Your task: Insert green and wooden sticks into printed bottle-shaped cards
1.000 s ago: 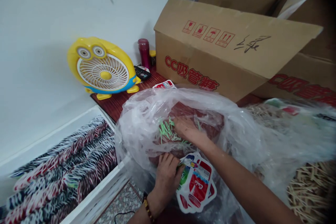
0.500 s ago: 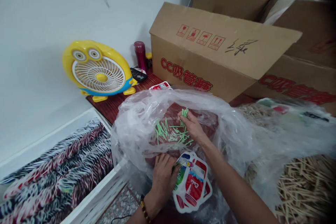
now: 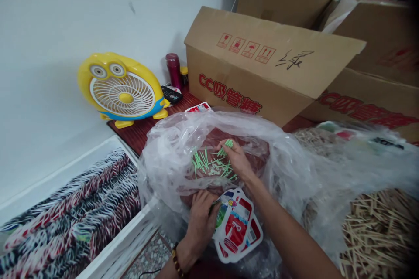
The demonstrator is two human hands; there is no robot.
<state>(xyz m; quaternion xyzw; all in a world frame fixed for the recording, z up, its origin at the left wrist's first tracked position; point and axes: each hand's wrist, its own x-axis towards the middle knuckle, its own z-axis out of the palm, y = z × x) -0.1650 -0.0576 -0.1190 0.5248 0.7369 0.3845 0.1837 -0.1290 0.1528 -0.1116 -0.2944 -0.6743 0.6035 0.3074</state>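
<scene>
The dark-red tabletop (image 3: pixel 132 136) supports an open cardboard carton (image 3: pixel 212 67) at the back. Crumpled clear plastic film (image 3: pixel 168 139) lies in front of the carton and rings a reddish-brown area. A yellow fan (image 3: pixel 125 98) stands to the left of the carton. Overlapping printed packets (image 3: pixel 240 226), one marked "Cola", lie on the film, near side. My left hand (image 3: pixel 203 218) rests at the film's near edge, fingers bent, thumb against the packets; whether it grips either cannot be determined. My right hand (image 3: pixel 238 160) is positioned over the ringed area, thumb and fingers closed on a bunch of green sticks (image 3: pixel 228 143). Loose green sticks (image 3: pixel 200 161) lie below and beside it, with small pale-green pieces (image 3: pixel 216 168) among them.
</scene>
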